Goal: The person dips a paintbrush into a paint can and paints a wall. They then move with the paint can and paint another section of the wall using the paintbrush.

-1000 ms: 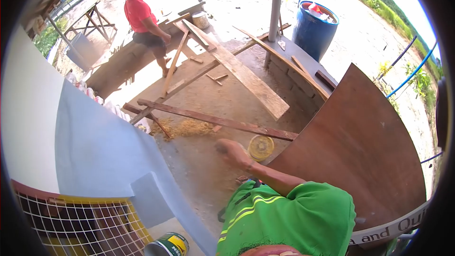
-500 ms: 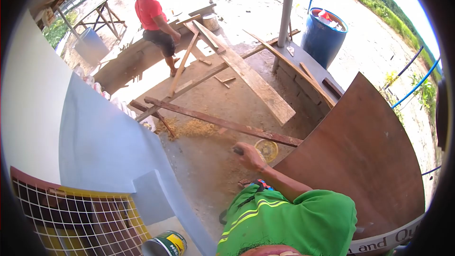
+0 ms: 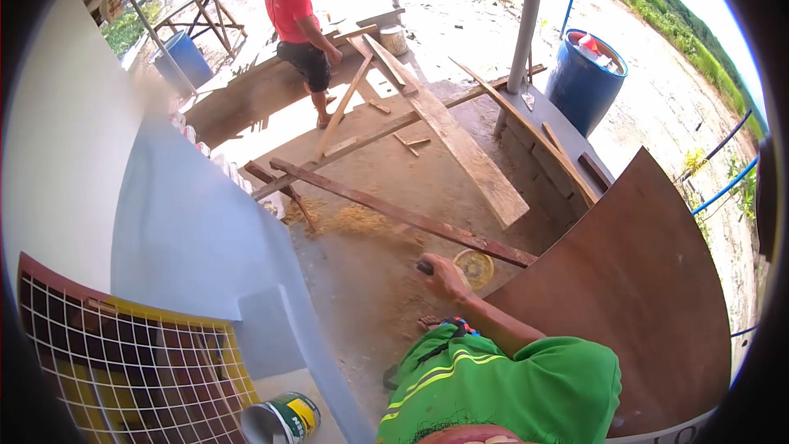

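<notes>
My right hand (image 3: pixel 446 277) is closed around a short dark handle (image 3: pixel 424 267), held out over the concrete floor (image 3: pixel 345 279). The working end of that tool is blurred, so its kind cannot be made out. Just right of the hand sits a round yellowish container (image 3: pixel 474 269). A reddish-brown wooden beam (image 3: pixel 403 214) runs diagonally in front of the hand. Beside my right arm leans a large curved brown sheet (image 3: pixel 625 304). My left hand is out of view.
A person in a red shirt (image 3: pixel 292 16) stands at the far left by planks. A wide plank (image 3: pixel 468 160) lies across a timber rail. Blue drum (image 3: pixel 585 82) stands behind a low wall. Paint can (image 3: pixel 283 419) and white grille (image 3: pixel 140 353) are lower left.
The view has turned slightly, so most of the scene sits farther right. My right hand still grips the dark handle. The person in red has turned the head.
</notes>
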